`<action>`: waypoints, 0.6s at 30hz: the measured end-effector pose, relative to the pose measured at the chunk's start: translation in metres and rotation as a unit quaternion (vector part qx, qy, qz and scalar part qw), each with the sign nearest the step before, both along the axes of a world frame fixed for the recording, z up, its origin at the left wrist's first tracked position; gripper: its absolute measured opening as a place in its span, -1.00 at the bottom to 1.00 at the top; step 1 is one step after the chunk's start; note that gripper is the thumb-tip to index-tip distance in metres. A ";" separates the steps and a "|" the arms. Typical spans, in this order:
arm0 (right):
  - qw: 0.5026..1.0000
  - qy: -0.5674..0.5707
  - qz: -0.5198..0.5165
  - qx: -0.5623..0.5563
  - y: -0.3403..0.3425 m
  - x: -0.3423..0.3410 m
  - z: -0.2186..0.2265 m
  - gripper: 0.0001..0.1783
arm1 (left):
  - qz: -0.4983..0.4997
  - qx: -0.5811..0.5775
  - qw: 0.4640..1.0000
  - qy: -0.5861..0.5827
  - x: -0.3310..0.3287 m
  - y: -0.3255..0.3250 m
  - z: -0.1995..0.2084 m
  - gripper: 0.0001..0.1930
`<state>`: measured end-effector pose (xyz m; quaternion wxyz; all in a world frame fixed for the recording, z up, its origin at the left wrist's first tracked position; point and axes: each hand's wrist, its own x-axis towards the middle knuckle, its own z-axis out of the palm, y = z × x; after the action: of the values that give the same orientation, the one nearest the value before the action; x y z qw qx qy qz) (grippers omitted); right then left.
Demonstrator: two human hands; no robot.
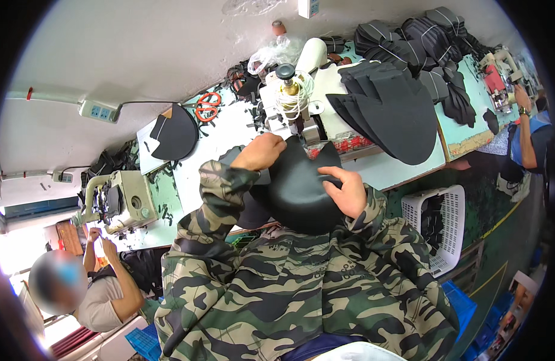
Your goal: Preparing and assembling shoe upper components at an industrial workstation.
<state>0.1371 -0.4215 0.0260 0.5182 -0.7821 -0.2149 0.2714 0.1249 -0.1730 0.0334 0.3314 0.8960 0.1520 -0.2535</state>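
Note:
A glossy black rounded panel (297,198) with a notch in its upper edge lies in front of me, under the head of a sewing machine (288,102). My left hand (260,153) is closed on the panel's upper left edge, close to the machine's needle area, its fingertips partly hidden. With my right hand (348,191) I pinch the panel's right side between thumb and fingers. Part of another dark panel (252,212) shows beneath it on the left. The needle itself is too small to make out.
Stacked black panels (392,111) lie right of the machine, with tied bundles (404,42) behind. Orange-handled scissors (207,107) and a black panel (175,133) lie left. A white basket (452,228) holds dark pieces. Co-workers (109,283) sit on both sides, near other machines (124,201).

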 end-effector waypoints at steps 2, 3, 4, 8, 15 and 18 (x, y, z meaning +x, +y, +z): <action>1.000 -0.015 0.013 -0.010 0.000 -0.004 0.010 -0.68 | -0.010 -0.038 0.999 0.005 0.016 0.003 -0.001 -0.68; 0.999 -0.032 0.021 -0.022 -0.002 -0.004 0.018 -0.68 | -0.024 -0.078 0.997 0.010 0.026 0.004 -0.002 -0.68; 0.997 -0.049 0.048 -0.034 -0.004 -0.001 0.028 -0.71 | -0.025 -0.109 0.993 -0.031 0.032 0.004 -0.013 -0.70; 0.995 -0.070 0.031 -0.060 -0.024 -0.006 0.036 -0.74 | 0.013 -0.015 0.999 -0.044 0.028 -0.012 -0.002 -0.72; 0.994 0.016 0.076 0.072 -0.031 -0.013 0.051 -0.74 | 0.157 -0.212 0.959 -0.105 0.007 0.019 -0.029 -0.77; 0.981 -0.150 -0.123 0.007 -0.065 0.030 0.104 -0.72 | 0.077 0.131 0.981 -0.124 -0.029 0.057 -0.045 -0.75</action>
<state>0.1669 -0.4867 0.1301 0.5150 -0.8307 -0.1942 0.0836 0.0954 -0.1156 -0.0119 0.2463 0.9417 0.2101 -0.0917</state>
